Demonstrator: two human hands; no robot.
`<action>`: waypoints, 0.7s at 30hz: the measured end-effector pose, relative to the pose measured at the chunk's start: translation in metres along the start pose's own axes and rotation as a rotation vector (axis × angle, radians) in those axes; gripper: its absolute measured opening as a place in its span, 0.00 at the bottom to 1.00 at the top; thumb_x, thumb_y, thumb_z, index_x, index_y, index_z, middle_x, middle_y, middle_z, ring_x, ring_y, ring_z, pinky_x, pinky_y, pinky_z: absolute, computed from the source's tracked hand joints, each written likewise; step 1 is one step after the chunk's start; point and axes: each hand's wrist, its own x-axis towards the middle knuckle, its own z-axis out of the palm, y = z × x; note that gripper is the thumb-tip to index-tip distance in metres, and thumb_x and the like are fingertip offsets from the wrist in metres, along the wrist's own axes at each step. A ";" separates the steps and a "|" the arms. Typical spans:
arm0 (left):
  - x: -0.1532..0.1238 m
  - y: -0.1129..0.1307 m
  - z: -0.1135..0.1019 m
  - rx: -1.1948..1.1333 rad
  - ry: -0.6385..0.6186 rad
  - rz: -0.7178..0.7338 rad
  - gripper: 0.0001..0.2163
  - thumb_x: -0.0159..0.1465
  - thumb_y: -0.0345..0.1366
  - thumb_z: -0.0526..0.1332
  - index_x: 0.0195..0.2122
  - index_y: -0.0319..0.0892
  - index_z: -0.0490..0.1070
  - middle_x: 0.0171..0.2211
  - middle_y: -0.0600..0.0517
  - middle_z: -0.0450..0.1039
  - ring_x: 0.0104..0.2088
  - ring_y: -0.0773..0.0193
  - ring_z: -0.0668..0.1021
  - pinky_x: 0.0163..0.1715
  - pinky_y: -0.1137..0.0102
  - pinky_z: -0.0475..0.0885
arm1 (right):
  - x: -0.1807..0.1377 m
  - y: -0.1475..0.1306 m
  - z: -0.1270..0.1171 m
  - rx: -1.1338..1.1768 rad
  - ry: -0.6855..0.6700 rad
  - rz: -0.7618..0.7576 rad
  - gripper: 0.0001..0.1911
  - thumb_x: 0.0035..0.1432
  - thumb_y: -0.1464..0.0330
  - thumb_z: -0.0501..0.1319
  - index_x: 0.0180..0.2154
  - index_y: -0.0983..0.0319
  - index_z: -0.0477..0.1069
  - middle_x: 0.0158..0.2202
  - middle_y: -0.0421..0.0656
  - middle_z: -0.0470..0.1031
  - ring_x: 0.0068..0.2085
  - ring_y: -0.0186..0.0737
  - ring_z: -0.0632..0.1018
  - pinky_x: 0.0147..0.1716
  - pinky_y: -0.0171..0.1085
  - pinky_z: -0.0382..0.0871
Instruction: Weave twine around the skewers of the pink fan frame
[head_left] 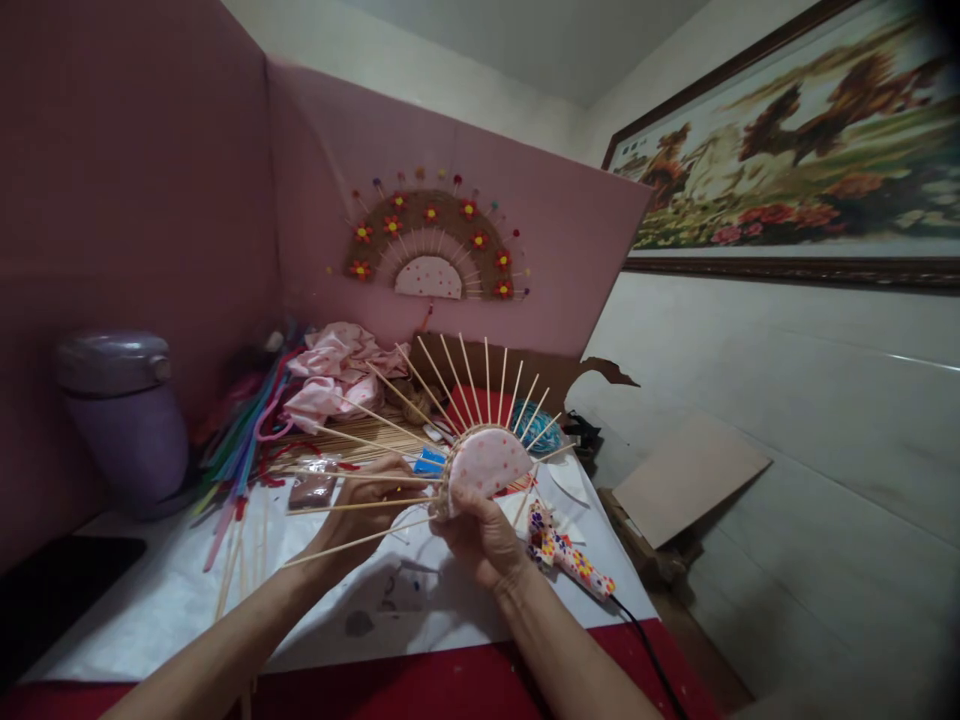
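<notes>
Stick fan [480,455] stands raised over the white-covered surface [150,580], sticks splaying upward and leftward. The right hand [486,545] pinches its lower edge, thumb in front; the left hand [375,490] lies behind the left-side sticks, its grip impossible to tell.

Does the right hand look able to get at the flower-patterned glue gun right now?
Probably yes: the glue gun lies beside the right hand, with nothing seen blocking the way. That hand is gripping the stick fan, though, so it would likely need to let go first.
</notes>
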 end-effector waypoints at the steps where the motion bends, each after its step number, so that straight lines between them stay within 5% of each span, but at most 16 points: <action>1: -0.001 -0.002 0.000 0.014 0.009 0.018 0.06 0.58 0.33 0.58 0.30 0.41 0.75 0.27 0.51 0.70 0.28 0.66 0.73 0.27 0.72 0.67 | 0.000 0.001 0.000 0.005 -0.005 0.000 0.09 0.40 0.73 0.67 0.29 0.68 0.72 0.24 0.40 0.74 0.24 0.29 0.71 0.22 0.29 0.66; 21: -0.010 -0.016 0.013 0.167 0.193 0.099 0.05 0.56 0.36 0.60 0.29 0.42 0.73 0.26 0.52 0.76 0.28 0.65 0.76 0.30 0.70 0.71 | -0.002 0.005 0.003 0.111 -0.002 0.046 0.07 0.39 0.75 0.67 0.24 0.68 0.71 0.21 0.39 0.73 0.23 0.27 0.70 0.26 0.28 0.66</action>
